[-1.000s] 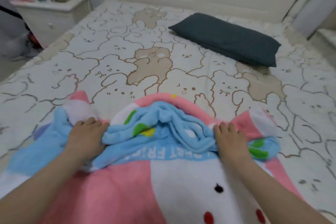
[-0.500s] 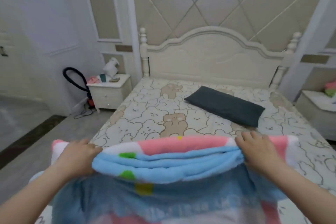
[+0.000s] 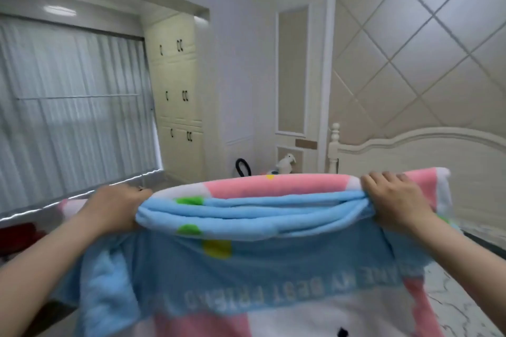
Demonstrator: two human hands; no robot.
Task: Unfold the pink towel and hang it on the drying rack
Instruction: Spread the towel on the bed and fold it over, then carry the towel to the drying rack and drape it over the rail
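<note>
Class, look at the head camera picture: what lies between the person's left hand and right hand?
In the head view, the bunched blue and pink top edge of the pink towel spans from the left hand to the right hand; both grip it.

I am seeing two bare forearms running up from the lower corners, no sleeves showing on either. The left hand (image 3: 115, 206) and right hand (image 3: 394, 197) are wearing nothing: no rings, watch or gloves. Short, unpainted nails are showing on the right fingers (image 3: 383, 176).
</note>
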